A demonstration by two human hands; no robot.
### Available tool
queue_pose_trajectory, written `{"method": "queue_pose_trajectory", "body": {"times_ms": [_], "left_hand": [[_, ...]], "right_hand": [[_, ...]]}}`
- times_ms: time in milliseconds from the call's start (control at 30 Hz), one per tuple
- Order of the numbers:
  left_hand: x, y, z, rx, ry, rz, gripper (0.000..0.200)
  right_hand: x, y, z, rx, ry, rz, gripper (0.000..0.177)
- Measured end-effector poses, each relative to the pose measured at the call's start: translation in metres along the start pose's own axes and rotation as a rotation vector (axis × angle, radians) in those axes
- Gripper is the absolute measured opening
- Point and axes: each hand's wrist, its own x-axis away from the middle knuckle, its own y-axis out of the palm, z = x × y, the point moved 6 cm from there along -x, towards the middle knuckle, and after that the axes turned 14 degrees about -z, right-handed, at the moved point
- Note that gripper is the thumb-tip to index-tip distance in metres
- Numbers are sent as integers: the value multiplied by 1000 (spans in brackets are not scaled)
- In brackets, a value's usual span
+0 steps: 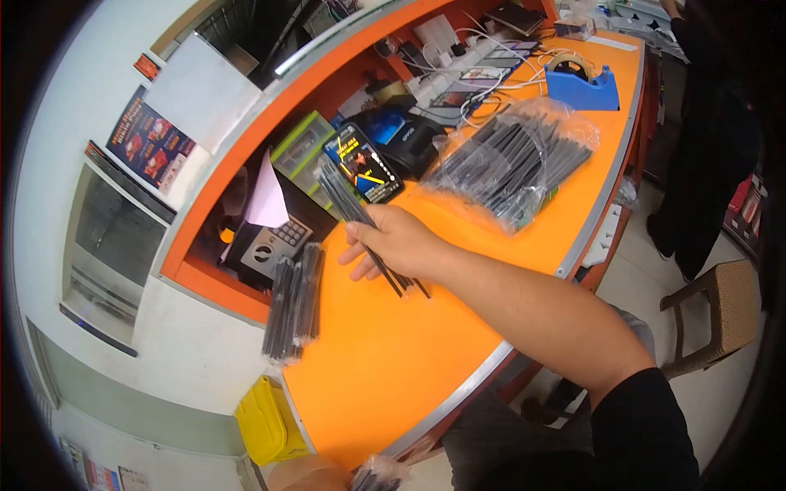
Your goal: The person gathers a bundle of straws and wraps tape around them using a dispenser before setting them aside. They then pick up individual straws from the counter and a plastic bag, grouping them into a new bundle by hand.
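Near the middle of the orange counter (327, 393), my right hand (393, 245) is closed round a bundle of thin black sticks (352, 204) in clear wrap. Wrapped bundles of black sticks (293, 303) lie beside the safe, left of that hand. A large clear plastic bag (512, 159) full of black sticks rests on the counter to the right. At the bottom edge only my left forearm (307, 475) shows; the left hand is out of the picture or hidden. Close to it, another wrapped bundle (381, 475) is partly visible.
A phone (363, 164) with a lit screen leans before a green box. Behind are a safe (274, 245), a black printer (405, 135) and cables. A blue tape dispenser (583, 86) stands at the far right. A yellow bin (266, 421) is below left. Another person (708, 155) stands beyond a stool (712, 315).
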Motion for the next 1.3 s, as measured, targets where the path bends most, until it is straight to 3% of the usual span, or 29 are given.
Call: {"method": "queue_pose_trajectory", "body": {"times_ms": [100, 133, 233, 333, 433, 467, 500, 567, 600, 667, 767, 900, 1033, 1067, 1167, 1267, 1300], "left_hand": [[-5, 2, -10, 133, -59, -158, 7], [-6, 2, -10, 105, -157, -192, 3], [-5, 3, -10, 37, -160, -241, 5], [-1, 12, -4, -165, 16, 33, 7], [2, 14, -4, -167, -114, -207, 13], [1, 9, -6, -146, -217, -415, 18], [22, 2, 3, -330, -550, -394, 9], [52, -15, -10, -551, -658, -109, 10], [55, -28, -34, -578, -428, 140, 14], [87, -72, -59, -546, -692, 333, 16], [141, -118, -84, -316, -906, 767, 20], [180, -126, -105, -314, -1088, 802, 22], [171, -101, -117, -407, -1105, 647, 43], [175, -100, -118, -346, -1138, 648, 57], [182, -107, -117, -318, -1164, 664, 57], [184, -107, -118, -374, -1120, 573, 55], [184, -106, -119, -354, -1066, 649, 50]], "right_hand": [[1, 1, -5, -1, -19, 0, 30], [2, 0, -7, 10, 8, -13, 24], [1, -1, -8, 15, 17, -11, 25], [3, 1, -8, 40, -14, 3, 28], [3, 4, -6, 24, 0, -20, 27], [2, 5, -9, 34, -29, -18, 28], [3, 5, -11, 45, -59, -12, 28], [4, 6, -18, 58, -124, -8, 28], [5, 8, -21, 58, -157, -12, 28], [8, 8, -25, 59, -195, -13, 28], [5, 12, -24, 62, -246, -21, 30], [5, 20, -22, 154, -311, -14, 32], [6, 33, -15, 105, -301, -74, 31], [5, 34, -13, 63, -313, -99, 31], [1, 37, -10, -73, -324, -187, 34], [5, 42, -12, 120, -334, -135, 38], [5, 43, -14, 173, -358, -121, 38]]}}
